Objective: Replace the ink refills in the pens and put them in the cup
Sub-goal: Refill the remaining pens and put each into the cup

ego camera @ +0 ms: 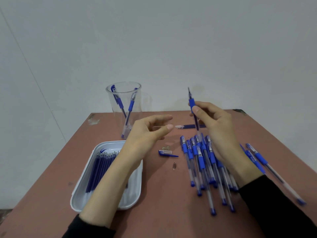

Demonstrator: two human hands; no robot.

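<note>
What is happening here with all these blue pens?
The right hand holds one pen upright; the left hand is open and empty. A cap and metal tip lie loose between the tray of refills and the pile of pens. The cup already holds two pens.

On table (163, 212): cup (137, 100) back left, two pens (120, 102) inside. Tray (80, 198) front left, before cup, refills (101, 169) in it. Pen pile (200, 162) right of tray. Cap (165, 152) and tip (174, 165) between tray and pile. Loose refills (190, 126) behind pile. Held pen (192, 103) above pile, in right hand (217, 127).
</note>
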